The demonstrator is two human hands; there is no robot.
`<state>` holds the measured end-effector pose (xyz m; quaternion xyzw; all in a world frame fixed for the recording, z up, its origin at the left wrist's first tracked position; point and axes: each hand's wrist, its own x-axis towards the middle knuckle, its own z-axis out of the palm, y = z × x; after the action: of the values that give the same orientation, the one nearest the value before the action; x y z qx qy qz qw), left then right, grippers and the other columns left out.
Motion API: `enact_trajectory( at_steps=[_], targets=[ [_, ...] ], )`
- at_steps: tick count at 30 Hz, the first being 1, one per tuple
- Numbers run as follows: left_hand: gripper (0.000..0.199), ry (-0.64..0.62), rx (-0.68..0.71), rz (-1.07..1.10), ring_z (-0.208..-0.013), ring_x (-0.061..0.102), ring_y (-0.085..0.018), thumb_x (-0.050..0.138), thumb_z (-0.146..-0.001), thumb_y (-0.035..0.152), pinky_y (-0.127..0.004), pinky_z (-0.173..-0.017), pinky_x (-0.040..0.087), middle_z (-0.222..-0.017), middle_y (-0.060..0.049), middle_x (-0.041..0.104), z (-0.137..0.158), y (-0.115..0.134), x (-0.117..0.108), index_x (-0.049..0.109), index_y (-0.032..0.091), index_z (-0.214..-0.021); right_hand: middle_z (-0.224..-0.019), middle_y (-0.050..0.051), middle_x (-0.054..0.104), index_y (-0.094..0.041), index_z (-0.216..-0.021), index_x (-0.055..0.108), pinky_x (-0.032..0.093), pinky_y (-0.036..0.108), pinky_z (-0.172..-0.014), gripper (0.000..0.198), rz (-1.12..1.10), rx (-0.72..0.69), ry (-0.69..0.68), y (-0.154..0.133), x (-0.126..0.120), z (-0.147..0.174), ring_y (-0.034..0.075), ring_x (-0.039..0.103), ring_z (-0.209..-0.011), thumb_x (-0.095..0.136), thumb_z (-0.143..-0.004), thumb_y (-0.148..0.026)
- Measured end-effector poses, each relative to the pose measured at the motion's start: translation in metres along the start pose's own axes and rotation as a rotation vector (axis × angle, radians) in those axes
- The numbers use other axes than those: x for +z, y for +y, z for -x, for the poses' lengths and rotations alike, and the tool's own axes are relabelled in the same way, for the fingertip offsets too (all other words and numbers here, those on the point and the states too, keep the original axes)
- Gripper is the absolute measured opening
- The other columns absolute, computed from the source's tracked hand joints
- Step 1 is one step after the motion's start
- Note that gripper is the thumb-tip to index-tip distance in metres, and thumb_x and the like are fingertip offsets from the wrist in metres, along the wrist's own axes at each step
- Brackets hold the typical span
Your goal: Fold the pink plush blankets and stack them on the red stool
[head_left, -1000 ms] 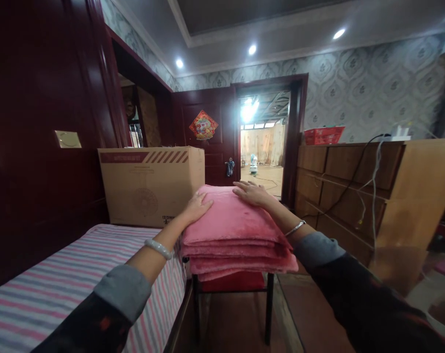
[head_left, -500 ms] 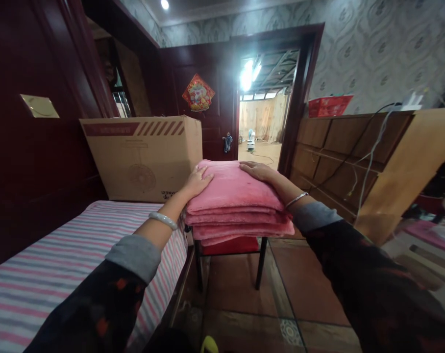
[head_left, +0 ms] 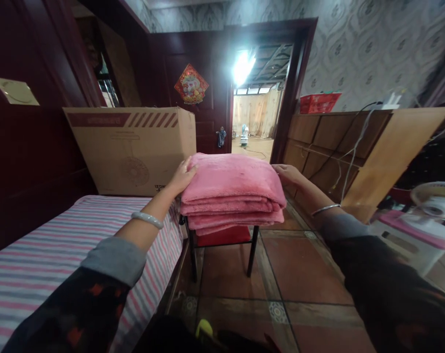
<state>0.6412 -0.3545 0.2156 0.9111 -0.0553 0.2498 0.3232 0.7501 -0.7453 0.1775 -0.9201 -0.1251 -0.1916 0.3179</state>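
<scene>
A thick pink plush blanket [head_left: 232,179], folded into several layers, rests on a dark-framed chair with a red seat [head_left: 224,236]. My left hand [head_left: 183,177] lies against the blanket's upper left edge, open, with its thumb toward the top layer. At the far right corner, my right hand [head_left: 287,174] is open with fingers slightly bent, and their tips meet the blanket's side. Part of those fingertips is hidden. Neither hand has the blanket gripped.
A bed with a striped sheet [head_left: 108,220] lies left, with a large cardboard box [head_left: 134,152] on it. A wooden cabinet [head_left: 369,142] stands right, near a fan [head_left: 433,206]. Beyond the chair is an open doorway [head_left: 257,117]. Tiled floor [head_left: 299,264] lies in front.
My right hand has come off the blanket's top and moved outward to its right side. My left hand has slid to the left edge. The view has shifted slightly.
</scene>
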Motion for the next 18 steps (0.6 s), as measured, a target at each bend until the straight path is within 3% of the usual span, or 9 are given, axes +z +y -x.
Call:
enact_trajectory(
  at_steps=[6,9,12,14,18],
  targets=[
    [0.07,0.092,-0.041,0.18,-0.149,0.032,-0.026,0.047,-0.094,0.055,-0.043,-0.122,0.025,-0.161,-0.012,0.035,0.028,-0.019,-0.009,0.039,0.017,-0.153,-0.102,0.013,0.074,-0.01,-0.123,0.066,0.054,0.021,-0.065,0.042,-0.377,0.261,-0.007,0.021,0.015,0.042,0.017,0.071,-0.081,0.045,-0.1,-0.038],
    [0.072,0.123,-0.104,0.164,-0.146,0.037,-0.027,0.051,-0.091,0.054,-0.043,-0.12,0.031,-0.159,-0.011,0.04,0.056,-0.045,-0.016,0.041,0.018,-0.152,-0.091,0.01,0.073,-0.013,-0.111,0.068,0.05,0.018,-0.057,0.035,-0.433,0.41,-0.06,0.036,0.037,0.081,0.014,0.068,-0.07,0.054,-0.095,-0.04],
    [0.075,0.096,-0.179,0.089,-0.134,0.053,-0.028,0.056,-0.085,0.051,-0.044,-0.114,0.041,-0.153,-0.01,0.049,0.098,-0.088,-0.022,0.042,0.02,-0.151,-0.066,0.006,0.065,-0.013,-0.093,0.07,0.042,0.018,-0.046,0.025,-0.418,0.579,-0.227,0.049,0.075,0.132,0.012,0.059,-0.05,0.064,-0.086,-0.036],
    [0.076,0.059,-0.221,0.008,-0.125,0.06,-0.029,0.055,-0.083,0.051,-0.044,-0.107,0.047,-0.152,-0.011,0.05,0.136,-0.118,-0.028,0.042,0.02,-0.15,-0.062,0.004,0.063,-0.014,-0.085,0.069,0.041,0.02,-0.044,0.018,-0.402,0.647,-0.393,0.051,0.107,0.168,0.013,0.057,-0.047,0.071,-0.077,-0.03],
    [0.065,-0.001,-0.235,-0.302,-0.138,0.049,-0.03,0.051,-0.085,0.047,-0.045,-0.109,0.046,-0.151,-0.011,0.051,0.238,-0.157,-0.052,0.051,0.019,-0.143,-0.067,0.008,0.068,-0.015,-0.08,0.071,0.049,0.028,-0.05,0.017,-0.357,0.574,-0.725,0.04,0.181,0.229,0.021,0.065,-0.056,0.072,-0.066,-0.024]
  ],
)
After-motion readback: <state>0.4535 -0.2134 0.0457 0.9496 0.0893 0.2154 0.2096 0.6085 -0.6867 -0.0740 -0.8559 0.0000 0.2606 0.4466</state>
